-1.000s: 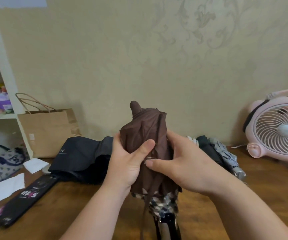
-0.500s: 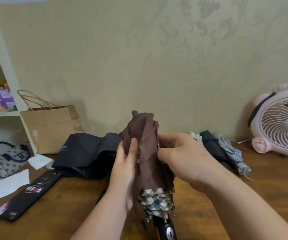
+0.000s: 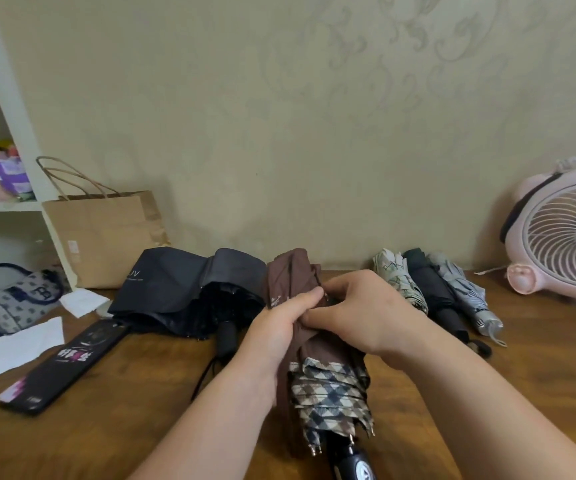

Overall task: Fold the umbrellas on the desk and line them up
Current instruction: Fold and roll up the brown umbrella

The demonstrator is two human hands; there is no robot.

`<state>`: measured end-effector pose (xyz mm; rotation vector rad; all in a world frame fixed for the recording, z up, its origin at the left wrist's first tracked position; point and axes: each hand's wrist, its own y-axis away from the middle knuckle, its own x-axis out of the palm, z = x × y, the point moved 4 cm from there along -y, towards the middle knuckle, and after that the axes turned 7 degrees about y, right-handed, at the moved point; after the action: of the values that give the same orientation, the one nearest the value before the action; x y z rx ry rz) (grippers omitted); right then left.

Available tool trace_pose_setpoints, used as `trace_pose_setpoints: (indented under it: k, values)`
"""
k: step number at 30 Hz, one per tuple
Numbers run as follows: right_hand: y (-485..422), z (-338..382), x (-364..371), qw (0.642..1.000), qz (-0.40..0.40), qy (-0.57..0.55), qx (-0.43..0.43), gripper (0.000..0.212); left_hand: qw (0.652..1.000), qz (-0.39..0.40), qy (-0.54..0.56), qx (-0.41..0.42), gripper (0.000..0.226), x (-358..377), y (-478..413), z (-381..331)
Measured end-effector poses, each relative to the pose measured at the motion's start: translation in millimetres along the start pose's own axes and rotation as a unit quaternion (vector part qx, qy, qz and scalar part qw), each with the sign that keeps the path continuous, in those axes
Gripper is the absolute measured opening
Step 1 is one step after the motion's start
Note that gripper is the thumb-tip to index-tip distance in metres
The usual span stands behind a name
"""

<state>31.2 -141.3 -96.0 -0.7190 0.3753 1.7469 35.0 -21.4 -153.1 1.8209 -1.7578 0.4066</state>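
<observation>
A brown umbrella with a checked hem and a black handle lies collapsed over the wooden desk, tip pointing to the wall. My left hand grips its canopy from the left. My right hand pinches the cloth at the top, fingertips meeting the left thumb. A black umbrella, loosely collapsed and unrolled, lies to the left. Three rolled umbrellas lie side by side at the right: a patterned pale one, a black one and a grey one.
A pink fan stands at the right edge. A brown paper bag leans on the wall at the left, beside a white shelf. A black flat sleeve, white papers and a patterned handbag lie at the left.
The brown umbrella has come down from upright to lower over the desk. Both hands have closed together on its upper canopy, gathering the cloth tighter.
</observation>
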Motion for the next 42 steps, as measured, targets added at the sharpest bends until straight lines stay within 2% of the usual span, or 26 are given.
trace_pose_setpoints:
  k: [2, 5, 8, 10, 12, 13, 15, 16, 18, 21, 23, 26, 28, 30, 32, 34, 37, 40, 42]
  values:
    - [-3, -4, 0, 0.999, 0.024, -0.019, 0.016, 0.035, 1.000, 0.003, 0.016, -0.026, 0.047, 0, 1, 2]
    - [-5, -13, -9, 0.997, 0.037, -0.035, 0.051, 0.037, 0.999, 0.017, 0.014, -0.027, 0.022, -2, 4, 2]
    - [-8, -23, -25, 0.997, 0.000, -0.011, 0.077, 0.025, 0.999, 0.030, 0.000, -0.015, 0.020, -5, 11, -3]
    - [-9, -26, -38, 0.992, -0.039, 0.095, 0.073, 0.014, 0.999, 0.034, 0.008, -0.021, 0.025, -6, 15, -4]
    - [-7, -26, -48, 0.968, -0.098, 0.218, 0.074, 0.034, 0.999, 0.037, 0.022, -0.019, 0.037, -8, 16, -4]
    - [-3, -21, -51, 0.957, -0.146, 0.244, 0.060, 0.042, 0.999, 0.041, 0.018, -0.014, 0.037, -9, 15, -4]
    - [7, -3, -53, 0.949, -0.226, 0.219, -0.014, 0.028, 0.998, 0.053, 0.023, 0.001, 0.029, -10, 14, -4]
    - [10, 5, -51, 0.954, -0.233, 0.182, -0.046, 0.018, 0.998, 0.058, 0.031, 0.003, 0.025, -10, 14, -4]
    - [15, 18, -41, 0.976, -0.177, 0.113, -0.053, 0.013, 0.996, 0.074, 0.054, 0.009, 0.027, -11, 14, -3]
    - [13, 15, -20, 0.993, -0.049, 0.108, -0.004, 0.026, 0.991, 0.100, 0.083, 0.023, 0.032, -14, 13, -3]
    - [10, 5, -6, 0.999, 0.024, -0.008, 0.024, 0.039, 0.989, 0.115, 0.086, 0.025, 0.037, -15, 16, -4]
    - [3, -11, 4, 0.959, 0.139, -0.239, 0.065, 0.029, 0.987, 0.137, 0.079, 0.028, 0.040, -15, 19, -7]
    - [3, -16, 11, 0.918, 0.201, -0.328, 0.096, 0.033, 0.981, 0.178, 0.071, 0.011, 0.063, -12, 21, -7]
    - [1, -19, 16, 0.898, 0.227, -0.362, 0.104, 0.039, 0.978, 0.199, 0.059, 0.006, 0.074, -12, 21, -6]
    - [0, -21, 19, 0.898, 0.232, -0.364, 0.089, 0.047, 0.977, 0.208, 0.050, 0.015, 0.070, -14, 18, -4]
    - [2, -21, 22, 0.897, 0.229, -0.369, 0.081, 0.045, 0.975, 0.219, 0.039, 0.013, 0.069, -15, 16, -1]
    - [4, -21, 26, 0.895, 0.241, -0.370, 0.068, 0.049, 0.987, 0.161, 0.002, 0.014, 0.089, -20, 14, 3]
    - [4, -23, 27, 0.901, 0.245, -0.351, 0.075, 0.052, 0.991, 0.119, -0.042, 0.042, 0.067, -18, 6, 1]
    - [3, -23, 25, 0.914, 0.229, -0.328, 0.062, 0.038, 0.995, 0.060, -0.062, 0.055, 0.069, -18, -1, 0]
